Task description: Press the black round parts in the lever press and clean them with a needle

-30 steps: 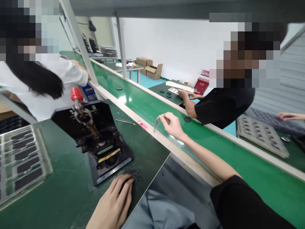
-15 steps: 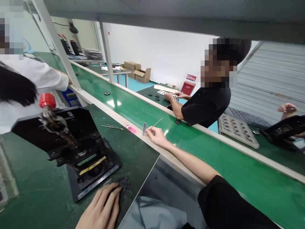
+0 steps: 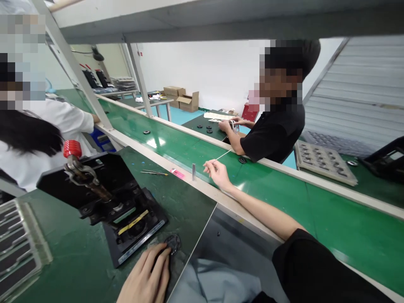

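Observation:
Over the edge of the green belt, my right hand (image 3: 218,174) is closed in a pinch on a thin pale stick (image 3: 223,155), which points up and away. Left of it, a small upright silvery container (image 3: 193,171) stands on the pale ledge, apart from my fingers. My left hand (image 3: 147,271) lies on the green bench, fingers stretched out, its fingertips touching the edge of a flat round dark disc (image 3: 173,244). Just behind that hand is a black clamp fixture (image 3: 139,227) with a yellow strip, its red-knobbed lever (image 3: 72,149) raised.
Tweezers (image 3: 154,172) and a pink packet (image 3: 177,173) lie near the ledge. Black round parts (image 3: 242,160) sit on the green belt (image 3: 274,189). A tray (image 3: 19,252) is at the left. One co-worker (image 3: 274,122) works across the belt, another (image 3: 63,122) at the left. A shelf (image 3: 221,21) spans overhead.
My right hand has moved away from the silvery container with the stick, slightly right and up. My left hand stays at the disc. The camera view has shifted a little.

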The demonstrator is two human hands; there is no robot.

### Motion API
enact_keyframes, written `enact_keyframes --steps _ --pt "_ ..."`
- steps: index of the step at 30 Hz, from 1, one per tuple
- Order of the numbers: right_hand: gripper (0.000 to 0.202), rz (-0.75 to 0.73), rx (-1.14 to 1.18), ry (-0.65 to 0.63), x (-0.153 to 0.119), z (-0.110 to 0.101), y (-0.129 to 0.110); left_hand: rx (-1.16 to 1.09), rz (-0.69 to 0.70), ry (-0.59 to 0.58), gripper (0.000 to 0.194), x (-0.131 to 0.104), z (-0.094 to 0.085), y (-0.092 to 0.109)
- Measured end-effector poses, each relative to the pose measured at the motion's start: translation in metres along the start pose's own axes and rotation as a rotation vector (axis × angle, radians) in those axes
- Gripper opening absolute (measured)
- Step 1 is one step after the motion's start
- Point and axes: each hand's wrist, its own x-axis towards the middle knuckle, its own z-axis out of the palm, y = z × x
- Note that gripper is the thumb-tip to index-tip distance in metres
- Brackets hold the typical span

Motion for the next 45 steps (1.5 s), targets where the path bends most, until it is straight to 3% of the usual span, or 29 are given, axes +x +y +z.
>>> enact_keyframes --steps 4,8,13,16,18,20,28,33,38,45 --pt "0.058 -0.022 0.037 0.049 0.004 -0.013 -0.018 -0.073 -0.065 -0.017 0.03 0.005 -0.005 0.003" --pt "0.054 -0.139 0.026 -0.015 -0.002 -0.026 -0.05 -0.169 -0.186 -0.04 0.027 0.011 -0.009 0.008" --pt "0.044 -0.173 0.103 -0.302 -0.045 -0.015 -0.098 -0.245 -0.296 -0.062 0.022 0.018 -0.014 0.021" --pt "0.041 -0.123 0.136 -0.547 -0.074 0.003 -0.112 -0.281 -0.339 -0.077 0.02 0.018 -0.015 0.028" --pt "0.04 -0.131 0.126 -0.685 -0.086 0.018 -0.11 -0.29 -0.367 -0.083 0.023 0.018 -0.014 0.03" --pt "0.041 -0.16 0.112 -0.747 -0.091 0.036 -0.104 -0.292 -0.382 -0.084 0.028 0.017 -0.014 0.031" --pt "0.059 -0.18 0.113 -0.806 -0.082 0.097 -0.08 -0.279 -0.321 -0.097 0.033 0.015 -0.013 0.035" --pt "0.054 -0.227 0.084 -0.804 -0.079 0.123 -0.077 -0.28 -0.356 -0.111 0.035 0.015 -0.012 0.036" --pt "0.046 -0.273 0.081 -0.789 -0.076 0.137 -0.075 -0.279 -0.373 -0.116 0.033 0.015 -0.012 0.037" --pt "0.04 -0.275 0.054 -0.817 -0.077 0.136 -0.074 -0.31 -0.384 -0.127 0.031 0.016 -0.011 0.04"
